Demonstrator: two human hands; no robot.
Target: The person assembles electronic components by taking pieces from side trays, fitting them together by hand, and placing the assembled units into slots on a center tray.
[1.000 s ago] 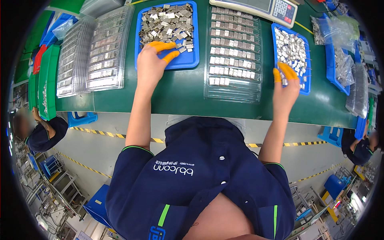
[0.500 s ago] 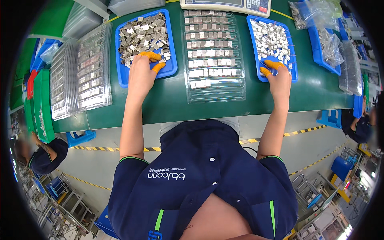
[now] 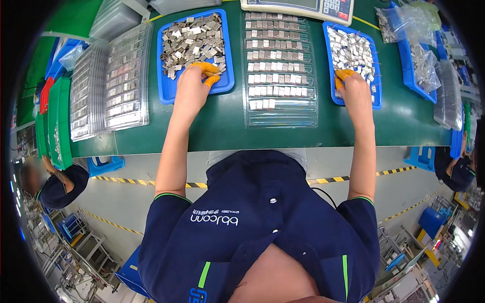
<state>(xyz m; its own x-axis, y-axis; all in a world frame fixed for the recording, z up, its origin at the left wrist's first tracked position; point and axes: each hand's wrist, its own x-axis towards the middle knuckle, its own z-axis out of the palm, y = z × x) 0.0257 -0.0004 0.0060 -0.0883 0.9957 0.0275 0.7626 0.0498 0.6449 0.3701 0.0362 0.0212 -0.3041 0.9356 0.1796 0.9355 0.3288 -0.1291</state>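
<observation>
My left hand (image 3: 193, 90), with orange finger cots, reaches into the near part of a blue tray (image 3: 166, 96) heaped with small flat metal connector shells (image 3: 189, 43). Its thumb and fingers are curled close together; whatever lies between them is hidden. At the right, my right hand (image 3: 357, 92) dips into a second blue tray (image 3: 376, 103) of small white connector pieces (image 3: 351, 50). Its cotted fingertips are pinched at the near edge of that pile, and their contents are too small to tell. Between the hands lies a clear plastic blister tray (image 3: 280, 120) with rows of connectors, the nearest filled row holding only a few.
Stacked clear blister trays (image 3: 126, 96) stand at the left, beside green bins (image 3: 60, 126). A scale (image 3: 303, 7) sits at the back. On the right are a blue bin (image 3: 411, 70) with plastic bags and more clear trays (image 3: 449, 96). Other people work on both sides.
The whole view has shifted slightly, moving the table to the right. My left thumb and fingers have drawn closer together. My right fingers have also closed in, near the white pile.
</observation>
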